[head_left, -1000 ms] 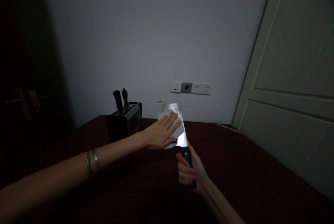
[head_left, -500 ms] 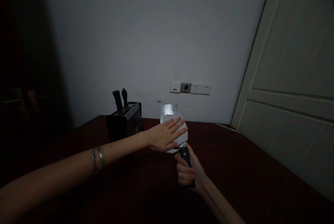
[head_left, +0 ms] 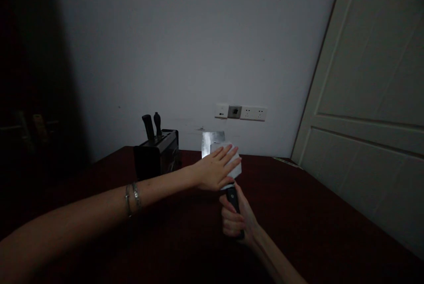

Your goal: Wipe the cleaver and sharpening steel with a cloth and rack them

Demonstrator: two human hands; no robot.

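My right hand [head_left: 236,217] is wrapped round the black handle of a cleaver [head_left: 208,139], whose wide metal blade points up and away from me. Flat against the blade lies a white cloth or paper wipe [head_left: 236,170]; which of the two I cannot tell. Over it rests my left hand [head_left: 217,167], fingers stretched out and slightly spread, pressing the wipe on the metal. Hand and wipe hide much of the blade; its upper left part shows bright.
To the left on the dark red table [head_left: 298,204] stands a black knife block [head_left: 155,153] with two dark handles [head_left: 153,126] sticking up. Behind is a pale wall with a row of sockets [head_left: 240,112]. A light panelled door [head_left: 364,98] is at the right.
My left hand has slid to the right and slightly up across the blade, taking the white wipe with it. The right hand keeps hold of the cleaver in nearly the same spot.
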